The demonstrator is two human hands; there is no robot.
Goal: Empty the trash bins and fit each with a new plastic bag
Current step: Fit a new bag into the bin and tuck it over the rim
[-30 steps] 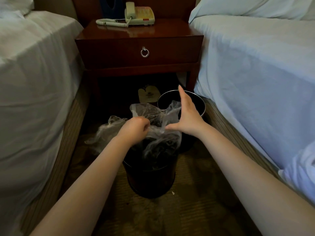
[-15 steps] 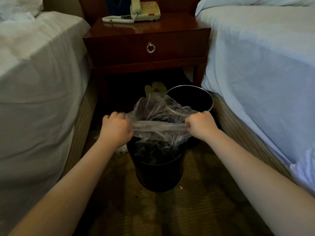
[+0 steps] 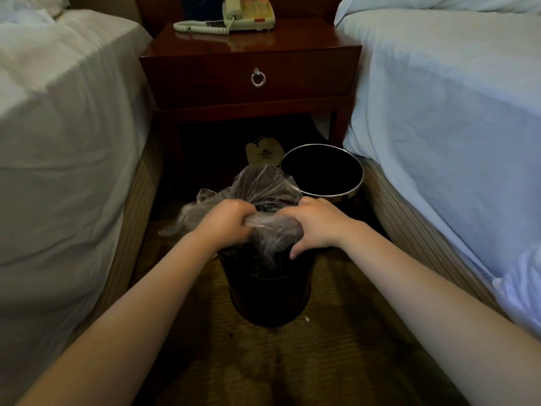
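A dark round trash bin (image 3: 268, 291) stands on the carpet between two beds. A clear plastic bag (image 3: 263, 186) sits in its mouth, crumpled and bunched above the rim. My left hand (image 3: 225, 219) grips the gathered near edge of the bag at the left. My right hand (image 3: 314, 225) grips the same bunched edge at the right, its thumb down over the bin's rim. A second dark bin (image 3: 322, 171) with a shiny rim stands behind and to the right, with no bag visible in it.
A wooden nightstand (image 3: 251, 74) with a drawer stands behind the bins, a corded phone (image 3: 243, 16) on top. Beds (image 3: 58, 112) flank the narrow carpet aisle. A slipper (image 3: 262, 153) lies under the nightstand. A small white scrap (image 3: 306, 318) lies by the bin.
My hands came closer together, bunching the bag's stretched near edge into a tight gather over the bin. One second ago the right hand was open; it now grips the bag.
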